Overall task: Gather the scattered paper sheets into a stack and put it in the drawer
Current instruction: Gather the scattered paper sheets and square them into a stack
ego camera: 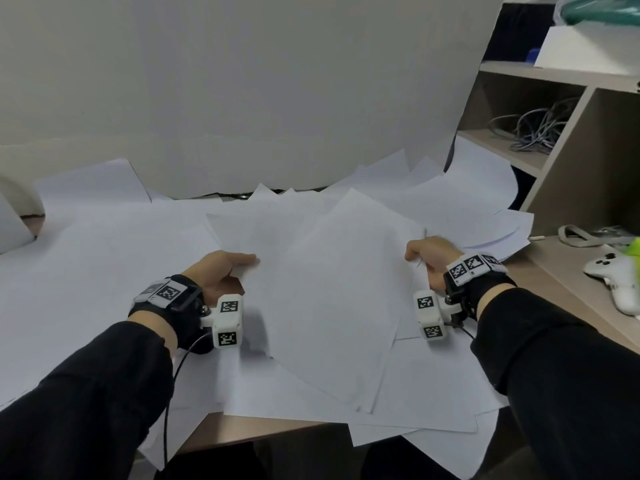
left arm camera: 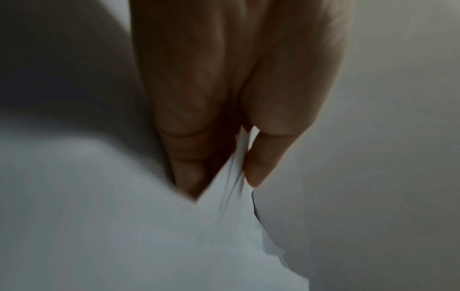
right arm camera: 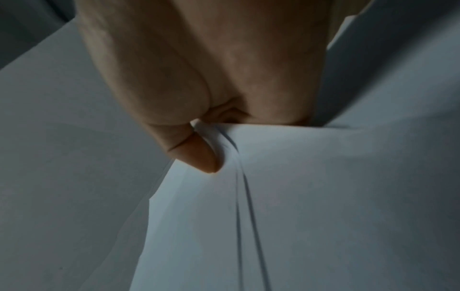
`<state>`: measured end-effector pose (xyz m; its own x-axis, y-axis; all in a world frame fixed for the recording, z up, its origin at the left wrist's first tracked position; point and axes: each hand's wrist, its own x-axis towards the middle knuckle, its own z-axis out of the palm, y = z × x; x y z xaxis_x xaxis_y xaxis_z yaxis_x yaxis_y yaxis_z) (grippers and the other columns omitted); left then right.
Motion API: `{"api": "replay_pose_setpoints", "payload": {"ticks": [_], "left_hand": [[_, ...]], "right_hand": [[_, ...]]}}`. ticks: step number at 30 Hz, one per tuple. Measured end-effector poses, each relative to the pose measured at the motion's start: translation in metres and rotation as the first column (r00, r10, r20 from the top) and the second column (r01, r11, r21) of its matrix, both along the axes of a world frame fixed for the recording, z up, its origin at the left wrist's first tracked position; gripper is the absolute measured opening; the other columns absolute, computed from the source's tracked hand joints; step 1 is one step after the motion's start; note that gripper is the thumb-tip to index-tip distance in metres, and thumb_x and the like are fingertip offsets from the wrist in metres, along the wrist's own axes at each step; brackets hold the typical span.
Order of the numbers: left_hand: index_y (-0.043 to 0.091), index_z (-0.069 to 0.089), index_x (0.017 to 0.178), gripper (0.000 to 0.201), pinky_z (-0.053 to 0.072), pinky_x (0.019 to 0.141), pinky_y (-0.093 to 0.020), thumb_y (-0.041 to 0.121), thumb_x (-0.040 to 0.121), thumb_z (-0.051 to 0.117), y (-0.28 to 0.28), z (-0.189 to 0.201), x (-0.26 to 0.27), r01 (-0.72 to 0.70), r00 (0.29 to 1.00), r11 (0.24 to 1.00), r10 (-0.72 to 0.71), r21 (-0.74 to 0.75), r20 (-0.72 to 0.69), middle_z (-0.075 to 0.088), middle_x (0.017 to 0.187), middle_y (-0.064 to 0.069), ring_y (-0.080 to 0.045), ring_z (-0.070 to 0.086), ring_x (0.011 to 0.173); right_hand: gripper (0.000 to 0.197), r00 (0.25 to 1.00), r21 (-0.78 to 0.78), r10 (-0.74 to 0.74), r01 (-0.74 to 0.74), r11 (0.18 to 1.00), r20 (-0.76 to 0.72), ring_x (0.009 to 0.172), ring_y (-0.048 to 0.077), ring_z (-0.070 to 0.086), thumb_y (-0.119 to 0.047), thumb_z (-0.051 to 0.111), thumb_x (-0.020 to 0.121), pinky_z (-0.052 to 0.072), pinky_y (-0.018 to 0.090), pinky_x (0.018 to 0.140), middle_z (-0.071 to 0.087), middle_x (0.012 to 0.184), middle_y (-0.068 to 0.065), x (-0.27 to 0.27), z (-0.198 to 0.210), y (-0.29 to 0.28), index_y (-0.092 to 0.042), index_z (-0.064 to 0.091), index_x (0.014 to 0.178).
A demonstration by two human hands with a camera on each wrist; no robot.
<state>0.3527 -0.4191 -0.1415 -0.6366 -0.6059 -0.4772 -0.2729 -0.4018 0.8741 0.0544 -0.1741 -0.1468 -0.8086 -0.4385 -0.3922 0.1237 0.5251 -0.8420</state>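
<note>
White paper sheets lie overlapped and askew across the desk. My left hand pinches the left edge of the middle sheets, thumb on top and fingers underneath. In the left wrist view the thumb and fingers squeeze several sheet edges. My right hand grips the right edge of the same loose bunch. The right wrist view shows its thumb pressed on creased paper, the fingers hidden below. No drawer is in view.
More sheets spread left, back and right, some hanging over the desk's front edge. A big white board stands behind. At right are a shelf unit with grey cables, a white game controller and a strap.
</note>
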Motion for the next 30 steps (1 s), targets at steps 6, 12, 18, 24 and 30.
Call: {"api": "replay_pose_setpoints", "payload": {"ticks": [6, 12, 18, 24, 30], "left_hand": [[-0.004, 0.066, 0.123, 0.036, 0.061, 0.080, -0.050, 0.000, 0.088, 0.072, 0.015, 0.002, -0.006, 0.194, 0.981, 0.977, -0.195, -0.086, 0.007, 0.071, 0.118, -0.025, -0.041, 0.072, 0.101], [-0.002, 0.064, 0.123, 0.035, 0.062, 0.074, -0.048, -0.008, 0.089, 0.067, 0.008, -0.003, -0.005, 0.107, 0.993, 0.982, -0.114, -0.155, -0.035, 0.073, 0.113, -0.023, -0.040, 0.073, 0.096], [0.003, 0.065, 0.122, 0.027, 0.059, 0.079, -0.048, 0.005, 0.095, 0.065, 0.001, -0.003, -0.004, -0.008, 0.994, 0.995, -0.002, -0.097, -0.111, 0.077, 0.101, -0.013, -0.031, 0.075, 0.084], [0.002, 0.067, 0.118, 0.022, 0.061, 0.069, -0.046, 0.004, 0.097, 0.064, -0.003, 0.000, -0.004, -0.046, 0.993, 0.989, 0.031, -0.138, -0.111, 0.077, 0.099, -0.014, -0.028, 0.075, 0.079], [-0.005, 0.064, 0.120, 0.029, 0.061, 0.063, -0.042, -0.003, 0.091, 0.067, -0.009, 0.003, 0.001, -0.021, 0.999, 0.984, 0.013, -0.178, -0.044, 0.073, 0.108, -0.020, -0.031, 0.074, 0.078]], "right_hand": [[0.073, 0.987, -0.069, 0.142, -0.147, 0.987, -0.075, 0.089, 0.025, 0.065, -0.026, 0.081, 0.033, 0.049, 0.038, 0.083, 0.068, 0.093, 0.010, 0.000, -0.004, -0.022, 0.000, 0.063, 0.099], [0.087, 0.936, 0.127, 0.291, -0.270, 0.954, -0.196, 0.106, 0.028, 0.065, -0.038, 0.095, 0.037, 0.048, 0.045, 0.101, 0.071, 0.111, 0.003, 0.015, 0.008, -0.032, -0.012, 0.065, 0.114], [0.029, 0.930, 0.115, 0.121, -0.085, 0.990, -0.347, 0.062, 0.023, 0.056, -0.003, 0.080, 0.076, 0.047, 0.029, 0.063, 0.058, 0.065, 0.008, 0.018, 0.018, -0.028, -0.005, 0.055, 0.061], [0.021, 0.815, 0.074, -0.040, 0.100, 0.992, -0.578, 0.060, 0.022, 0.037, 0.000, 0.064, 0.073, 0.027, 0.023, 0.050, 0.041, 0.065, 0.009, 0.008, 0.016, -0.033, -0.010, 0.047, 0.067], [0.015, 0.785, -0.172, -0.255, 0.190, 0.967, -0.565, 0.076, 0.026, 0.051, -0.001, 0.054, 0.088, 0.039, 0.025, 0.065, 0.057, 0.078, 0.008, -0.002, 0.019, -0.032, -0.012, 0.060, 0.079]]}}
